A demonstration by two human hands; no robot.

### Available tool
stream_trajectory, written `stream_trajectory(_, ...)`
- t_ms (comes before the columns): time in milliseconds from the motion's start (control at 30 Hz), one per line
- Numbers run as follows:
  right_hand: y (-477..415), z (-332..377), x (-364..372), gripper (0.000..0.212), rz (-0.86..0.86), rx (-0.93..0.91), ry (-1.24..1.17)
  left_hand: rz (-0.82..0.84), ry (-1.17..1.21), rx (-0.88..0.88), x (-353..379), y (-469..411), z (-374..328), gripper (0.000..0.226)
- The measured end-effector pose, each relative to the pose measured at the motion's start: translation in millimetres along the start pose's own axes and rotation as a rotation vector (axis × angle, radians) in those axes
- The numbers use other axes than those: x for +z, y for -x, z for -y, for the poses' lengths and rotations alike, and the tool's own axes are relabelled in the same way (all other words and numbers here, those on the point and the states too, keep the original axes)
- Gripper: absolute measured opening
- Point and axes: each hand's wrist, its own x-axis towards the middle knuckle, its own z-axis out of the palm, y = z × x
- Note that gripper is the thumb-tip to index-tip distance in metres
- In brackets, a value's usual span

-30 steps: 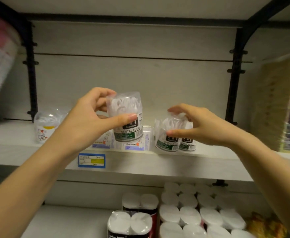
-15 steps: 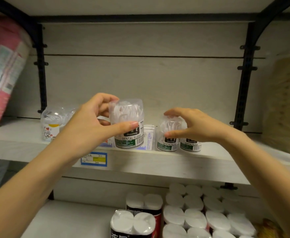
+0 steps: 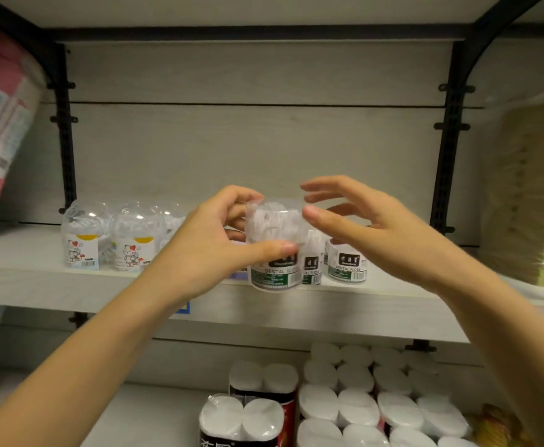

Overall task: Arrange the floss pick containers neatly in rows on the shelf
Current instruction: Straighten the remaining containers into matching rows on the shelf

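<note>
We grip dental floss container [image 3: 275, 253] in left hand [image 3: 206, 250], lifted at shelf [image 3: 38, 279] edge; right hand [image 3: 377, 230] hovers loose, fingers spread. Two matching containers [image 3: 348, 264] stand just beside; cat-label tubs [image 3: 135, 246] well left. Row barely begun, we judge.

- You have a clear floss container [image 3: 275, 275], labelled green, black and white.
- The left containers [image 3: 82, 250] show cartoon cats with yellow.
- The shelf [image 3: 38, 285] is pale grey woodgrain.

The right container [image 3: 347, 269] reads "DENTAL FLOSS" on its label. The lifted container [image 3: 275, 276] shows only "DENTAL", the middle container [image 3: 311, 268] only "AL FLOSS". The black brand patches [image 3: 349, 259] above carry characters too small to read.
</note>
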Motion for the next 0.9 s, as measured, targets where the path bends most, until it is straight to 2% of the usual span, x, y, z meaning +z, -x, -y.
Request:
stream_trajectory(100, 12.0, 11.3, -3.0, 0.069, 0.021, 0.001, 0.120, 0.078, 0.023, 0.059, 20.8, -6.9, -2.7, 0.071)
stream_trajectory(200, 17.9, 4.2, -10.8, 0.063, -0.050, 0.024, 0.206, 0.142, 0.033, 0.112, 41.3, -14.3, -5.8, 0.061)
stream_trajectory(333, 25.1, -18.6, -36.2, 0.065, -0.103, 0.179, 0.197, 0.240, -0.101, 0.161, 46.5, -30.4, -9.4, 0.062)
stream_trajectory(433, 27.9, -37.5, -56.2, 0.072, -0.173, 0.286, 0.152, 0.211, -0.150, 0.177, 42.0, -55.1, -3.4, 0.038)
stream_trajectory(500, 28.1, -45.2, -60.6, 0.075, -0.175, 0.328, 0.127, 0.194, -0.273, 0.196, 45.2, -73.1, 1.9, 0.031)
stream_trajectory(567, 27.0, -50.9, -58.7, 0.078, -0.155, 0.352, 0.123, 0.254, -0.373, 0.206, 53.0, -88.1, 3.8, 0.032)
stream_trajectory(733, 23.2, -58.1, -48.7, 0.078, -0.118, 0.341, 0.139, 0.559, -0.504, 0.155, 75.4, -104.8, -6.7, 0.038)
stream_trajectory(900, 16.5, -62.4, -39.0, 0.071, -0.082, 0.327, 0.112, 0.597, -0.586, 0.166, 79.3, -113.9, -6.0, 0.036)
